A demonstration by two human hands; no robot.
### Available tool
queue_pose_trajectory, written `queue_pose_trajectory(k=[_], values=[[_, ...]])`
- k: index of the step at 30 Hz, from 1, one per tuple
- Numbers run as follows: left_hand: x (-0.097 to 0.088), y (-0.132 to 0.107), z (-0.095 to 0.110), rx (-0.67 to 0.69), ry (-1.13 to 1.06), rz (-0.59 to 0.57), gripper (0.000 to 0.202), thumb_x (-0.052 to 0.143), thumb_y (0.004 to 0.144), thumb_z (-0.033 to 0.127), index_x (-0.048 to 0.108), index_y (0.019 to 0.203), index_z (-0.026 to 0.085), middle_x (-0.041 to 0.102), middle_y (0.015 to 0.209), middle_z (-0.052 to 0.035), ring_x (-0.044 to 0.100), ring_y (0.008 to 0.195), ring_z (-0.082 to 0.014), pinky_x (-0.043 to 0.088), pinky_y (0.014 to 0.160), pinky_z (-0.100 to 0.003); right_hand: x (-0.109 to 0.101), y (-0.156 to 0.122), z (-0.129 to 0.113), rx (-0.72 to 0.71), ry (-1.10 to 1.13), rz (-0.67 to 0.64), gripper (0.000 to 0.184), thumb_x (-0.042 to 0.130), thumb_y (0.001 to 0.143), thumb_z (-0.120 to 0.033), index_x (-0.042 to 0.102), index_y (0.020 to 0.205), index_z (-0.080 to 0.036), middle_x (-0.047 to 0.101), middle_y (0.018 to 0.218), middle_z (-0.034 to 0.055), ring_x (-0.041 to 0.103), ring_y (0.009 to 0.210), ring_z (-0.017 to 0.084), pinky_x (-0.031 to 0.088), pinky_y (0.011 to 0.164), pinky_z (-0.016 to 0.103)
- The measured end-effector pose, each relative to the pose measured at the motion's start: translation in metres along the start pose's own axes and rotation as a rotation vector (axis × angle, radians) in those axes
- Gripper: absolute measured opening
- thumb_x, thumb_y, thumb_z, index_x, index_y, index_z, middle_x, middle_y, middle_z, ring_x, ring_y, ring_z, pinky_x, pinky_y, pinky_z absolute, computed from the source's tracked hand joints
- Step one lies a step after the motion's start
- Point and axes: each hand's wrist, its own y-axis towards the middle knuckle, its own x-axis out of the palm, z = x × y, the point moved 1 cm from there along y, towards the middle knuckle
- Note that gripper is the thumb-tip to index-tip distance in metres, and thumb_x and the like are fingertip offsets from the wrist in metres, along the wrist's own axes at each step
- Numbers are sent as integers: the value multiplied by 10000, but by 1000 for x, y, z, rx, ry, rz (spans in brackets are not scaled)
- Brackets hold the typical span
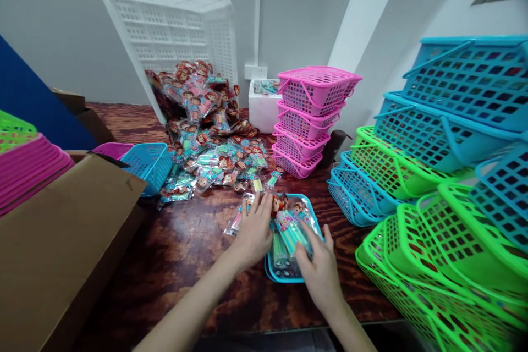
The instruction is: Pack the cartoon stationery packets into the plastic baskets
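A small blue basket [317, 221] sits on the dark wood table, filled with clear plastic packets of pastel sticks with cartoon-character tops. On top lies one packet [292, 228] with pale green and yellow sticks. My right hand [322, 269] has its thumb and fingers at the lower right part of this packet, seemingly pinching it. At the basket's left side, my left hand [254, 231] is open, fingers stretched out near the packet's upper end. Another packet [236, 221] lies on the table just left of that hand, partly covered by it.
A tipped white crate [173, 27] spills a heap of packets [225, 162] across the table. Pink baskets [303, 126] stand stacked behind; blue and green baskets [396, 176] crowd the right. A cardboard box [70, 242] and an upright blue basket [150, 162] are at left.
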Motion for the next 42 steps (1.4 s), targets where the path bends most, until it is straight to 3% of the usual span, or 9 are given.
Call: queue_pose_trajectory(k=[5,8,12,18,24,27,31,37,42], values=[[5,-4,15,70,21,3,628,406,848,114,390,1474,73,373,1545,-182,236,1485,-312,-16,1205,-587,-4,0,9,129,86,109,454,428,920,-360,646,1269,-169,671,1268,119,451,1350,351,347,1093,635],[7,-7,18,69,21,-18,590,455,898,190,384,1476,93,398,1529,-186,305,1457,-326,-41,1195,-605,-3,-1,14,213,132,128,466,449,902,-383,651,1264,-172,651,1297,126,389,1388,376,386,1061,623],[3,-13,23,92,10,-48,595,557,872,239,444,1444,119,447,1495,-193,325,1445,-350,-99,1183,-607,-13,1,10,260,202,222,480,456,925,-392,589,1334,-179,633,1317,134,536,1270,327,459,1023,519],[9,-20,27,93,-15,-40,507,571,891,261,539,1377,122,507,1441,-211,407,1396,-362,-102,1194,-578,-28,12,-9,60,89,303,506,439,955,-311,483,1434,-150,600,1368,142,610,1202,262,487,1005,396],[1,7,17,133,43,-1,612,697,818,343,539,1367,125,482,1464,-210,351,1412,-399,-92,1181,-607,-18,14,-5,140,100,271,511,412,970,-328,470,1441,-139,612,1350,154,630,1181,266,510,983,396],[-6,15,15,210,22,-1,560,677,839,431,585,1306,137,601,1334,-191,369,1392,-386,-60,1189,-603,-12,12,-2,104,54,270,505,395,978,-310,457,1450,-144,600,1366,153,622,1196,264,508,980,388],[-8,5,15,239,99,21,431,528,945,469,651,1184,132,690,1134,-180,402,1359,-369,-23,1197,-607,1,9,4,35,-73,254,497,370,983,-247,432,1462,-130,600,1360,164,629,1171,264,520,941,392],[-4,-20,20,173,241,-65,553,472,965,510,567,1326,101,591,1347,-191,372,1401,-370,15,1189,-663,9,9,5,-75,-222,263,532,395,971,-188,373,1502,-155,652,1267,153,645,1063,273,539,854,410],[7,-23,21,93,234,-22,542,471,968,455,548,1347,75,511,1440,-208,310,1444,-367,23,1193,-668,-1,-2,-10,-227,-247,225,582,411,967,-139,312,1537,-202,503,1463,139,544,1229,279,480,983,451]])
